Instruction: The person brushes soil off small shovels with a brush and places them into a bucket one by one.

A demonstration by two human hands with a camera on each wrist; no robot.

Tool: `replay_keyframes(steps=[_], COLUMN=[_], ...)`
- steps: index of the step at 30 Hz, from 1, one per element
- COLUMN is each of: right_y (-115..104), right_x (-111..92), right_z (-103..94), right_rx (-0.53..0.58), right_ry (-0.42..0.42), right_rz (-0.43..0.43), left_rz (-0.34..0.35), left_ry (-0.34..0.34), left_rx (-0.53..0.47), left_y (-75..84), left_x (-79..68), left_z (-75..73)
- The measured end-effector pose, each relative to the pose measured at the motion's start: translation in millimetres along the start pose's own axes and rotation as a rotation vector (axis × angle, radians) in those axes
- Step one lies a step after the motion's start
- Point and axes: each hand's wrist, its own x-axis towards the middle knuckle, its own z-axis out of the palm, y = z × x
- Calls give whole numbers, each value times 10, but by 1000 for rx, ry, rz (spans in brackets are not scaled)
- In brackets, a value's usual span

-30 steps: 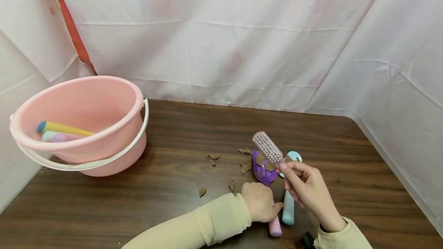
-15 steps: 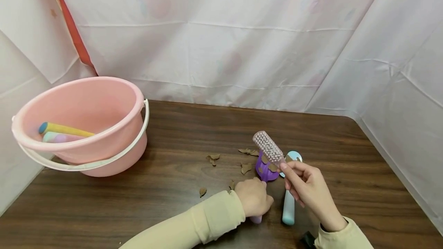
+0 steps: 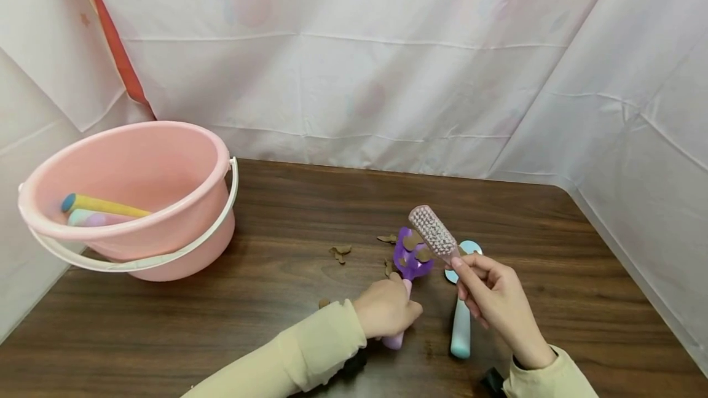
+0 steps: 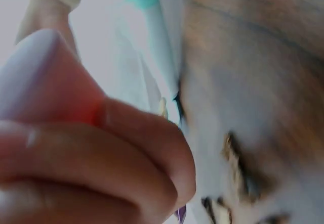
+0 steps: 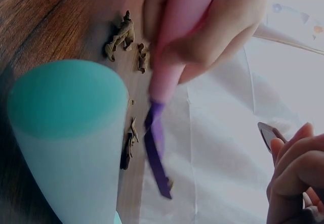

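Note:
My left hand (image 3: 384, 309) grips the pink-lilac handle (image 5: 185, 21) of a toy shovel with a purple head (image 3: 408, 270). Brown dry leaf pieces (image 3: 412, 241) lie on that head, which looks raised off the table in the right wrist view. In the left wrist view, curled fingers (image 4: 101, 168) wrap the handle. My right hand (image 3: 492, 300) pinches a small pale pink brush (image 3: 434, 232) by its handle end, bristles showing, above the table and just right of the shovel head. Beneath the right hand, a second tool with a teal-and-white handle (image 3: 461, 329) and light blue head (image 3: 470, 247) lies on the table.
At the left stands a pink bucket (image 3: 218, 140) with a white carrying handle; a yellow stick (image 3: 105, 205) and a pastel one (image 3: 96, 218) are inside. Loose dry leaves (image 3: 341, 252) lie on the brown wooden table (image 3: 287, 214). White sheeting (image 3: 354, 78) encloses the back and sides.
My left hand has lifted the shovel with its leaves and moved it leftward, away from the teal-handled tool. The right hand with the brush has shifted slightly right.

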Motion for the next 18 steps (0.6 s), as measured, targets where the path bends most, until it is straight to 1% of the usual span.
replay_keyframes(steps=[4,9,13,18], right_y=[-5,5,9,7], right_x=[-1,-9,-19,-20], right_z=[-6,-14,-16,-12], right_rx=[3,5,19,91], right_ry=[0,-8,-34,-90], right_rz=[4,-5,-36,-90], left_rz=[25,98,162,223], left_ry=[12,16,33,64], left_rx=[-53,-54,-79,-118], left_y=[-66,-180,-266,-316], left_x=[-130,-309,-460,-625], left_z=[-157,-323,-393,-444])
